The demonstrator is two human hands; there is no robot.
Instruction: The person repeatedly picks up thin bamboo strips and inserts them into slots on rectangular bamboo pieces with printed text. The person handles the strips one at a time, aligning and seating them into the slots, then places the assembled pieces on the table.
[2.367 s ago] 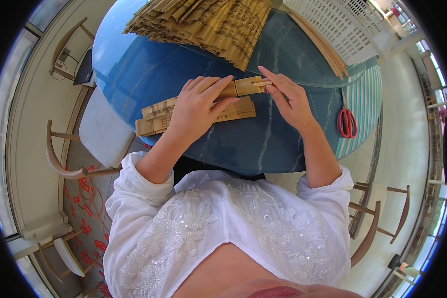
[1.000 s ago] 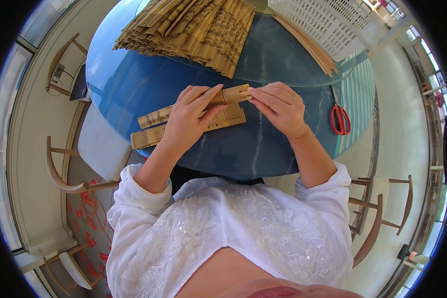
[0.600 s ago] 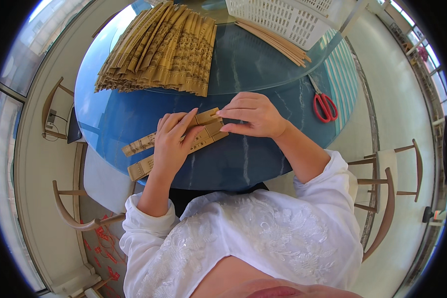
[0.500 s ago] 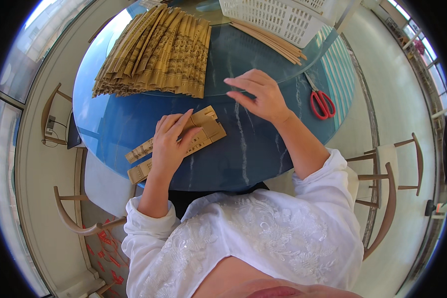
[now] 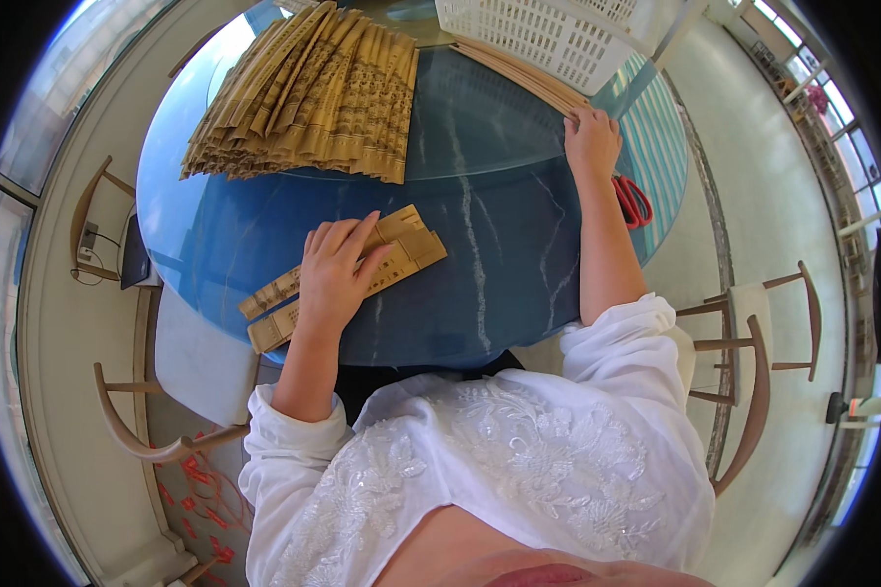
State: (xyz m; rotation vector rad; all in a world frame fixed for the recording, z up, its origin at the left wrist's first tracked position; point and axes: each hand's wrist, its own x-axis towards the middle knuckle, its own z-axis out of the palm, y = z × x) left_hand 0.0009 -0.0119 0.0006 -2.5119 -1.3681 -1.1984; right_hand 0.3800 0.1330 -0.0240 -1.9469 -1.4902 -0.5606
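My left hand (image 5: 337, 272) lies with stretched, slightly spread fingers on a flat brown printed paper sleeve (image 5: 411, 240). The sleeve slants across the near part of the table, and its lower left end splits into two strips on either side of a gap. Out to the right, my right hand (image 5: 593, 145) has its bent fingers on the near ends of a bundle of thin wooden sticks (image 5: 519, 70). How many sticks its fingers grip is hidden. Red-handled scissors (image 5: 633, 203) lie beside my right forearm, which covers part of them.
A thick fanned pile of brown printed paper sleeves (image 5: 313, 98) covers the far left of the round blue glass table (image 5: 431, 323). At the back right, a white slotted plastic basket (image 5: 543, 44) stands behind the sticks. Wooden chairs (image 5: 749, 333) flank the table.
My right hand has moved right and away from me, from above the table's middle to the stick ends, and its fingers have bent. My left hand stays on the paper sleeve.
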